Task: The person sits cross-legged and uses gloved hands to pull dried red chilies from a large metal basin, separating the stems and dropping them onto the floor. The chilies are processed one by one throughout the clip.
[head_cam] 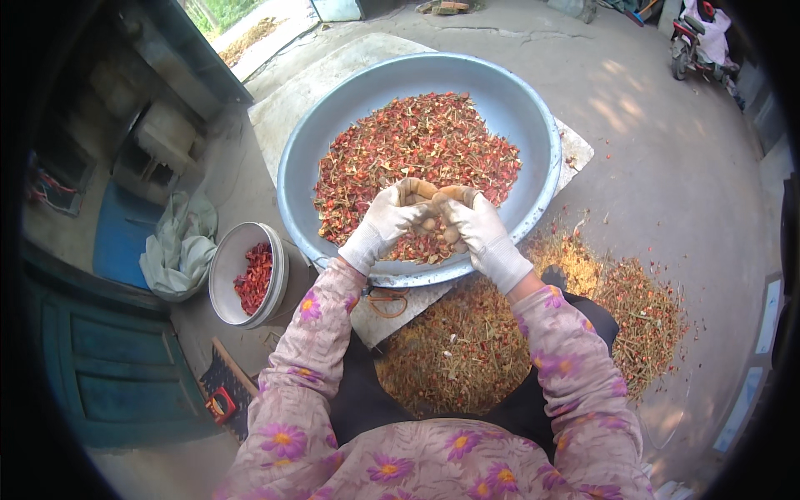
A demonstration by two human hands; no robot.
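Note:
A wide blue-grey basin point(540, 125) holds a heap of broken dried red chili peppers point(419, 137) mixed with stems and pale bits. Over the heap's near side, my left hand point(390, 215) and my right hand point(478, 225) meet at the fingertips. Both wear white knit gloves with stained tan fingers. Their fingers are curled inward, and whatever may be pinched between them is hidden. Left of the basin, a white plastic bucket point(294, 281) contains larger red chili pieces point(254, 281).
Stems, seeds and chili scraps form a pile point(456, 350) between my legs and another point(644, 319) at right. A pale board point(400, 315) lies under the basin. At left are a crumpled sack point(181, 250) and a green door point(119, 356). A scooter point(700, 44) stands far right.

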